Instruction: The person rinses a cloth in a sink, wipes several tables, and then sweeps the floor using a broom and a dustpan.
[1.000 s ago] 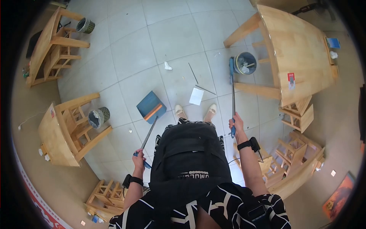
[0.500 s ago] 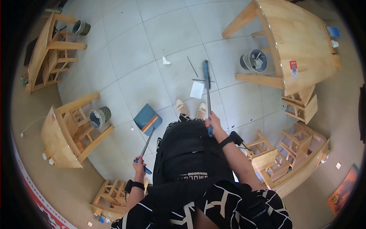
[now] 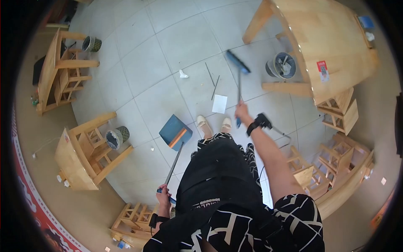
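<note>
My right hand (image 3: 242, 111) is closed round the handle of a broom (image 3: 238, 61), whose blue head with dark bristles is out ahead, left of a lined bin. In my left hand (image 3: 163, 195) I grip the long handle of a blue dustpan (image 3: 176, 129) with an orange strip; its pan rests on the tiles left of my shoes. A white sheet of paper (image 3: 219, 103) lies just ahead of my feet. Two dark thin sticks (image 3: 215, 87) and a crumpled white tissue (image 3: 183, 74) are on the floor between dustpan and broom.
A large wooden table (image 3: 331, 46) is at the right, with a lined bin (image 3: 281, 66) beside its leg. Smaller tables with stools stand at the left, one beside a bin (image 3: 117, 137). More stools (image 3: 304, 172) are at my right. A small white scrap (image 3: 152, 148) lies left of the dustpan.
The broom has swung out to the right, its head turning crosswise, as my right arm reached forward. One stick has shifted from beside the paper's top edge to a steeper angle.
</note>
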A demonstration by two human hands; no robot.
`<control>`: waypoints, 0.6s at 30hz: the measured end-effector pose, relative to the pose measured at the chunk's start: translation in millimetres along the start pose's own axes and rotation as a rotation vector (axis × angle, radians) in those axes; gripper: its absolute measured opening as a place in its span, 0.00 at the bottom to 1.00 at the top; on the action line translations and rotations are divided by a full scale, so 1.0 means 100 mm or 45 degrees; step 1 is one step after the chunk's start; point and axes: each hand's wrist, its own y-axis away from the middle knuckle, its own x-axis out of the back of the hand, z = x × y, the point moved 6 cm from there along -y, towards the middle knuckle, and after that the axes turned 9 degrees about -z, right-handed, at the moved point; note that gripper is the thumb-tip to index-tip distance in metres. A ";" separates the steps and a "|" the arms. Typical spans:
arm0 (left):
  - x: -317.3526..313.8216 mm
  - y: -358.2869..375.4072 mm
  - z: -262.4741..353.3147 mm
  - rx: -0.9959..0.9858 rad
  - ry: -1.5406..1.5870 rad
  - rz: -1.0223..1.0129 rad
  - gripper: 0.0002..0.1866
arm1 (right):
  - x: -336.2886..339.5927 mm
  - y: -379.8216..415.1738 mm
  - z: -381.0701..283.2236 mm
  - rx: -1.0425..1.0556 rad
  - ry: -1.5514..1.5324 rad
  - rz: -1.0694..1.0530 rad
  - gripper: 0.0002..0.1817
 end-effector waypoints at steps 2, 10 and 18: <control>-0.10 -0.07 0.02 -0.020 -0.038 -0.063 0.05 | -0.25 0.36 0.39 -0.046 -0.008 -0.167 0.21; -0.47 -0.32 0.52 -0.068 -0.359 -0.374 0.06 | 0.41 2.44 0.64 -0.377 -0.877 -0.196 0.27; -0.49 -0.02 0.68 -0.335 -0.754 -0.560 0.08 | 1.93 3.67 2.53 -0.358 -1.110 0.608 0.10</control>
